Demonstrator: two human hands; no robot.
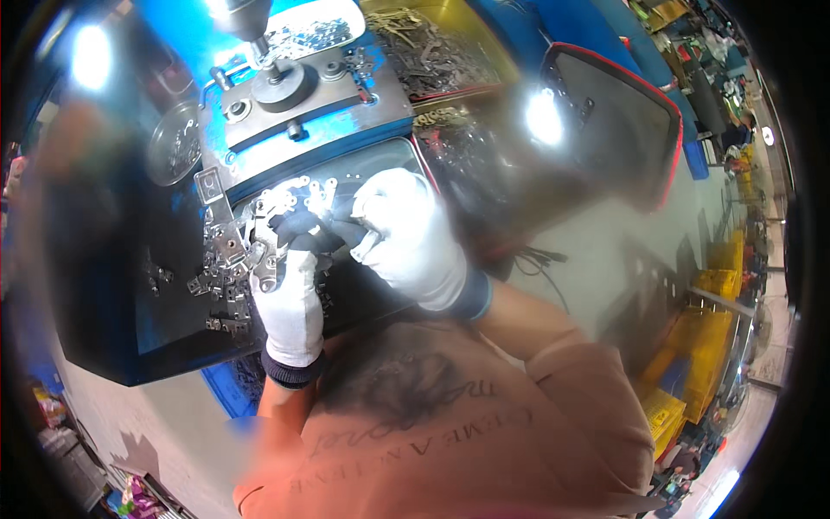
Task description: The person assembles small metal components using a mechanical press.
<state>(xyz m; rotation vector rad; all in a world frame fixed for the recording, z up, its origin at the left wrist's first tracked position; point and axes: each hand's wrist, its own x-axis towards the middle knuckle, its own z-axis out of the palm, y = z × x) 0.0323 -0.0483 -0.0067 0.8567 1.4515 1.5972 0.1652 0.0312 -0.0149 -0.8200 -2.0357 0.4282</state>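
Both my hands wear white gloves with dark fingertips and dark cuffs. My left hand (291, 303) is over a heap of small metal parts (226, 246), its fingers bent up and closed. At its fingertips are small flat metal links (322, 195) with holes, and it seems to pinch one. My right hand (402, 233) comes in from the right with fingers curled and closed, its tips close to the left hand's. Glare washes out this glove, so what it grips cannot be made out. Both hands are in front of the steel die block (320, 130) of a press.
The press ram (251, 22) hangs above a round die (281, 86). Behind are a white tray (350, 17) of small parts and a yellow bin (493, 52) of metal strips. A clear round dish (160, 156) is left; a red-rimmed black tray (670, 130) is right.
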